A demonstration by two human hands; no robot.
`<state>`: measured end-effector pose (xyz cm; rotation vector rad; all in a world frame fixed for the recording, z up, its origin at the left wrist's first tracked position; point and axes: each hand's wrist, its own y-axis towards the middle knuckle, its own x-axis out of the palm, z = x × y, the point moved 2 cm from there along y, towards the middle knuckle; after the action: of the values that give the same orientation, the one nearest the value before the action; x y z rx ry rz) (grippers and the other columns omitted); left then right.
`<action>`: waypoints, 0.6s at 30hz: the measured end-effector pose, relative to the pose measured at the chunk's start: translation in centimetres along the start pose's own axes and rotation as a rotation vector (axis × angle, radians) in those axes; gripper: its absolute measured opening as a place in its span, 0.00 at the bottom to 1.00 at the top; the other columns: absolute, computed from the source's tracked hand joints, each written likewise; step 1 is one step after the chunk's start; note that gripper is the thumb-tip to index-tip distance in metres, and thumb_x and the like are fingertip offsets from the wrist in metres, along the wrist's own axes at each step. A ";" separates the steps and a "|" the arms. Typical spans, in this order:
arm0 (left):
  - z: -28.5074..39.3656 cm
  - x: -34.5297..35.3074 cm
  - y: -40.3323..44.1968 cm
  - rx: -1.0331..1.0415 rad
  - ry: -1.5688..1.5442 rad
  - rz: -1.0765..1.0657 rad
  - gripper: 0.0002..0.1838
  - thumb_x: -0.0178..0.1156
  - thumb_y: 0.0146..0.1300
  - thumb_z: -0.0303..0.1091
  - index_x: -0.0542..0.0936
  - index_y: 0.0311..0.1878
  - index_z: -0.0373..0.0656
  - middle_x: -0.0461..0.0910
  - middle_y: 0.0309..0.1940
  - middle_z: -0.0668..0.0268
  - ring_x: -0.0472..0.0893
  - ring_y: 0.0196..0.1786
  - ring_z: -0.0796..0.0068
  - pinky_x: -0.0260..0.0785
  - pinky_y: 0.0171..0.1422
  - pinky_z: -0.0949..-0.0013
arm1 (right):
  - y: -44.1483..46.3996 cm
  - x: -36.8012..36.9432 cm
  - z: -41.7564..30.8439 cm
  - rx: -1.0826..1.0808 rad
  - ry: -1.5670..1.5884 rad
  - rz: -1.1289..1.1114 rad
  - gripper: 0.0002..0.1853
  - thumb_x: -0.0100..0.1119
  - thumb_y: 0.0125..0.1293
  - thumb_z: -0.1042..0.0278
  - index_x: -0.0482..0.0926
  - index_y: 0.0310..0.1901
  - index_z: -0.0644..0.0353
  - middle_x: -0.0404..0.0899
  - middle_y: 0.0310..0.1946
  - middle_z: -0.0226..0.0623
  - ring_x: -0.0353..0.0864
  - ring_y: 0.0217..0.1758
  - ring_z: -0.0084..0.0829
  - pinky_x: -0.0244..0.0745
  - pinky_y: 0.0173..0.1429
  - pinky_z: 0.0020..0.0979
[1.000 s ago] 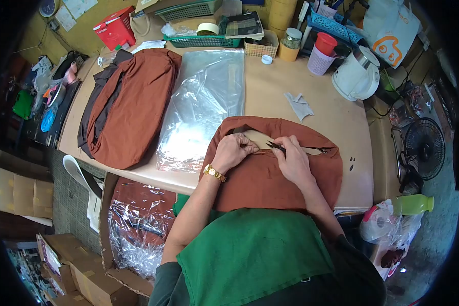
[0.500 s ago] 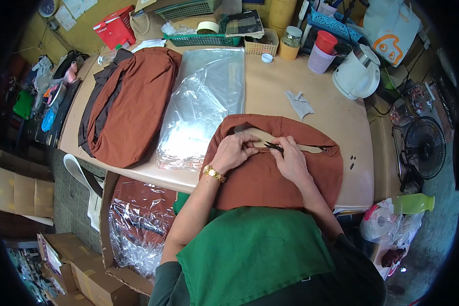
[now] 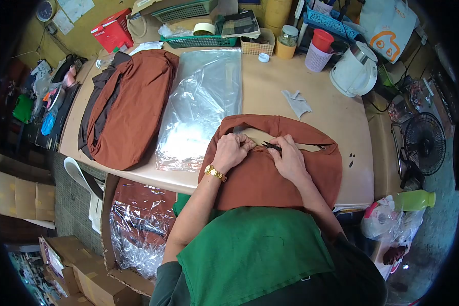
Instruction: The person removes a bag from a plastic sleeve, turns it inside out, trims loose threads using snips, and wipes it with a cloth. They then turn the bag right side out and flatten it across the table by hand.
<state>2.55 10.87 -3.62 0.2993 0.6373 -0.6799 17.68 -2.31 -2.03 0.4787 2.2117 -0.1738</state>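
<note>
A rust-brown fabric piece point(image 3: 270, 183) lies at the table's front edge, with a long opening near its far side. My left hand point(image 3: 232, 152), below a gold watch, pinches the fabric at the near edge of that opening. Just to the right, my right hand point(image 3: 290, 159) holds small black snips point(image 3: 272, 146), their tips pointing left toward my left fingers. The fingertips of the two hands are a short gap apart. A zipper pull shows at the opening's right end.
Clear plastic bags point(image 3: 204, 102) and more brown fabric point(image 3: 132, 107) lie on the table point(image 3: 262, 92) to the left. A grey scrap point(image 3: 296, 103) and a white kettle point(image 3: 354, 71) are beyond my right hand. An open carton point(image 3: 108, 239) stands below left.
My left fingers shift slightly along the opening's edge, and the snips move a little left with my right hand. The camera view has shifted slightly.
</note>
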 end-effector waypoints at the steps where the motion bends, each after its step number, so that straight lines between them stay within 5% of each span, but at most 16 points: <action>1: -0.1 0.0 0.1 0.011 0.000 -0.002 0.10 0.69 0.60 0.38 0.88 0.36 0.41 0.84 0.27 0.53 0.85 0.30 0.60 0.73 0.37 0.60 | -0.1 -0.2 -0.3 -0.010 0.000 0.001 0.12 0.59 0.68 0.64 0.75 0.50 0.58 0.73 0.48 0.42 0.79 0.51 0.48 0.74 0.53 0.48; 18: -0.4 0.3 0.1 -0.017 -0.061 -0.021 0.10 0.65 0.64 0.36 0.85 0.36 0.38 0.85 0.29 0.55 0.85 0.33 0.61 0.73 0.40 0.61 | -0.3 -0.2 -3.9 -0.076 -0.116 -0.007 0.12 0.60 0.67 0.65 0.70 0.47 0.56 0.72 0.45 0.45 0.80 0.46 0.54 0.74 0.47 0.54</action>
<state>2.61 11.00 -4.13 0.2552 0.5889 -0.7006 14.89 -1.52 0.62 0.4090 2.0985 -0.1173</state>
